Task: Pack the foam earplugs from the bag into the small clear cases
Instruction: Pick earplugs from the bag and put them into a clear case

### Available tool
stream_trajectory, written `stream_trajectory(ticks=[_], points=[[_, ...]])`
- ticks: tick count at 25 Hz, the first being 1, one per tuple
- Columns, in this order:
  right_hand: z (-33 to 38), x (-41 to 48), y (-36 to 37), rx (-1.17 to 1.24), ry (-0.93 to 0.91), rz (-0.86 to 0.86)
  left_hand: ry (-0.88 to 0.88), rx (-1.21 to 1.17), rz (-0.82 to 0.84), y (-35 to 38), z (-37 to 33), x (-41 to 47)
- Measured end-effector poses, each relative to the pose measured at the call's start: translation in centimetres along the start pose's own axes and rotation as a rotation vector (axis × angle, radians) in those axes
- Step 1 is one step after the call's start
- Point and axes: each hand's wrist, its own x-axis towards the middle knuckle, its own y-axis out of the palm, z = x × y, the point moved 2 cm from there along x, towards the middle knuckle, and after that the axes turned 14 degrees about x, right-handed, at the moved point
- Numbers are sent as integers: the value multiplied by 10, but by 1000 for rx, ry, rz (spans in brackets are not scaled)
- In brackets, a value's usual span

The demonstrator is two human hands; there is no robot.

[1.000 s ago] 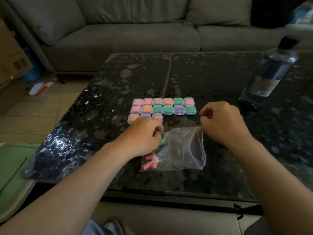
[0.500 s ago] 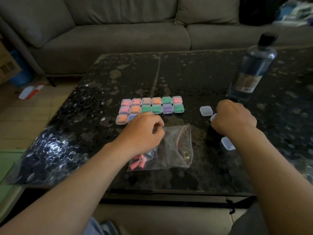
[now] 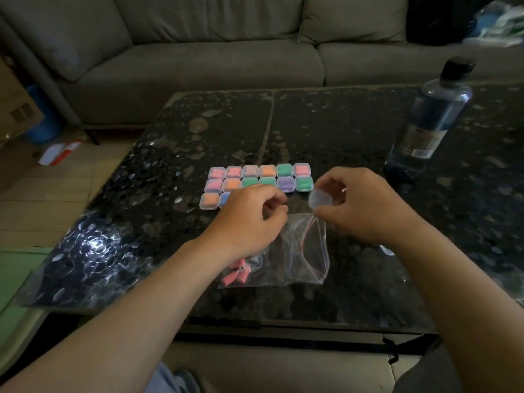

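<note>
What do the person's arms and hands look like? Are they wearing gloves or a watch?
No gloves. The left hand and right hand are bare, and both arms are bare to the picture's edge, with no sleeves showing. There is no watch or bracelet on either wrist, and no rings that I can see.

On my black table (image 3: pixel 326 131) with pale grey speckles the filled cases (image 3: pixel 259 178) show pink, orange, green, purple and one blue, the case (image 3: pixel 320 198) in my right hand (image 3: pixel 365 205) is colourless, the clear bag (image 3: pixel 306 259) has a red zip line (image 3: pixel 304 234) and pink earplugs (image 3: pixel 235 276), and the sofa (image 3: pixel 198 66) is grey-brown.
</note>
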Motion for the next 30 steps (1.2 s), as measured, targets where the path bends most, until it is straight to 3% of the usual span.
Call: stream_trajectory(ticks=[4, 9, 18, 24, 30], points=[[16, -9, 12, 250, -204, 49, -140, -477, 22, -6, -7, -1], [16, -9, 22, 405, -247, 25, -189, -731, 89, -13, -10, -7], [11, -2, 31, 758, -32, 75, 32, -522, -44, -17, -2, -11], [10, -3, 34, 730, -37, 95, 116, -366, -105, -16, 4, -11], [11, -5, 34, 705, -61, 87, 91, -318, -152, -16, 6, -9]])
